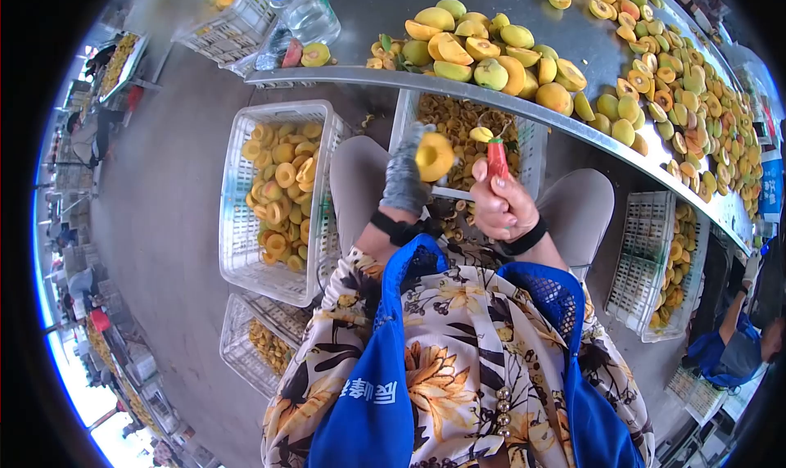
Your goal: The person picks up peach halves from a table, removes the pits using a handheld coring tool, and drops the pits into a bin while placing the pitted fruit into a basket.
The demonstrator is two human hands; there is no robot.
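Note:
My left hand [405, 177], in a grey glove, is closed round a yellow peach half [434, 157] whose cut face has a round hollow in the middle. To its right, my right hand [503, 206] is bare and wrapped round the red handle of a pitting knife [497, 158]. A small yellow piece of fruit [481, 134] sits at the knife's thin metal end. Both hands are above a white crate [532, 153] of brownish-yellow scraps, between my knees. The knife and the peach half are apart.
Cut peaches [483, 50] lie heaped on the metal table [360, 26], with a larger pile [679, 91] to the right. A white crate of peach halves [237, 198] stands at left, another crate [634, 263] at right. A blue-capped jug [307, 13] is on the table. Another person [733, 345] sits far right.

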